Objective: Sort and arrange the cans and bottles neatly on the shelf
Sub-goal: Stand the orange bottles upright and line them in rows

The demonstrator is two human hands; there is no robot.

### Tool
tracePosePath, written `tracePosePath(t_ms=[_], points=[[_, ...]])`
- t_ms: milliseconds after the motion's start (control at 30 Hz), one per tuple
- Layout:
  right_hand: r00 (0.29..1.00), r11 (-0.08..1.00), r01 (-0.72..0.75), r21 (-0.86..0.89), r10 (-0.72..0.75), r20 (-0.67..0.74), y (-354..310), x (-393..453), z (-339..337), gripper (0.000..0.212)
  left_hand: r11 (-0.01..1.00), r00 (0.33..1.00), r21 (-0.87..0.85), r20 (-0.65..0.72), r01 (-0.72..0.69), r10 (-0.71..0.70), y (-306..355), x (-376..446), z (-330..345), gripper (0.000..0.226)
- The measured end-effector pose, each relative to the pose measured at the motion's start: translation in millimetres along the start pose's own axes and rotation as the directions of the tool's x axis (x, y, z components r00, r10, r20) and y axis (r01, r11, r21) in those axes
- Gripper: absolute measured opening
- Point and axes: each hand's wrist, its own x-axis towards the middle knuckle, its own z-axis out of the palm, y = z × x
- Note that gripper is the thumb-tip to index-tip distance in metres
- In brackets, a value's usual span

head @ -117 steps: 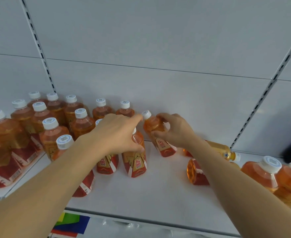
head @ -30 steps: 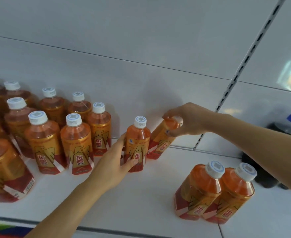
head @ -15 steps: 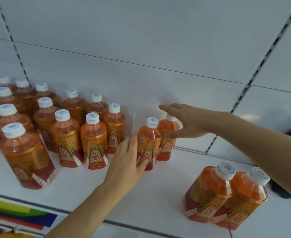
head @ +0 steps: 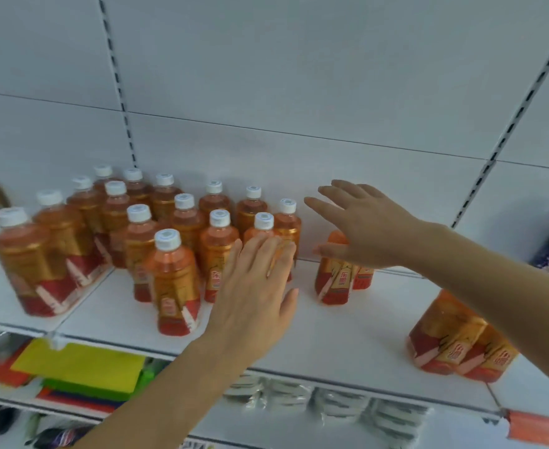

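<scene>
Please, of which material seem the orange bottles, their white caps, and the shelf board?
Orange bottles: probably clear plastic, glossy, since the liquid shows through.
White caps: likely matte plastic, opaque.
Shelf board: smooth white, perhaps painted metal; the look leaves it open.

A pale grey panelled back wall (head: 299, 76), crossed by thin horizontal seams and two dark slotted upright rails (head: 117, 85), rises behind a white flat shelf board (head: 315, 345), while below it a blurred lower tier shows a yellow-green sheet (head: 79, 367) and grey-white packets (head: 325, 403).
</scene>
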Motion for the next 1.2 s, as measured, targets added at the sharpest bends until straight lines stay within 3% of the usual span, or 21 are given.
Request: tracePosePath(t_ms=[200, 500, 800, 900, 1133, 1200], points=[[1.000, 1.000, -0.014, 0.023, 0.014, -0.023, -87.4, 12.0, -21.3, 0.088, 1.000, 1.000, -0.025, -0.016, 0.007, -0.008, -59.0, -39.8, -65.7, 0.057], [0.998, 0.997, -0.016, 0.076, 0.021, -0.062, -129.4, 55.4, -48.8, 0.083, 0.970, 0.970, -0.057, 0.069, 0.236, -0.233, -166.6, -13.6, -135.1, 0.050], [0.997, 0.993, -0.007, 0.117, 0.016, -0.078, -109.7, 136.3, -52.1, 0.077, 0.966, 0.896, 0.039, 0.365, 0.257, -0.253, -223.3, 45.5, -122.5, 0.057], [0.997, 0.993, 0.012, 0.121, -0.004, -0.071, -100.1, 163.3, -48.4, 0.066, 0.972, 0.859, 0.061, 0.458, 0.227, -0.230, -229.4, 65.5, -113.3, 0.058], [0.999, 0.986, -0.029, 0.165, 0.024, 0.029, -93.7, 216.6, -27.1, 0.060, 0.986, 0.819, -0.005, 0.557, 0.169, -0.137, -231.5, 113.6, -83.7, 0.060], [0.998, 0.984, -0.046, 0.174, 0.036, 0.059, -92.7, 228.2, -23.1, 0.060, 0.994, 0.795, 0.021, 0.598, 0.111, -0.101, -231.0, 124.4, -74.6, 0.050]])
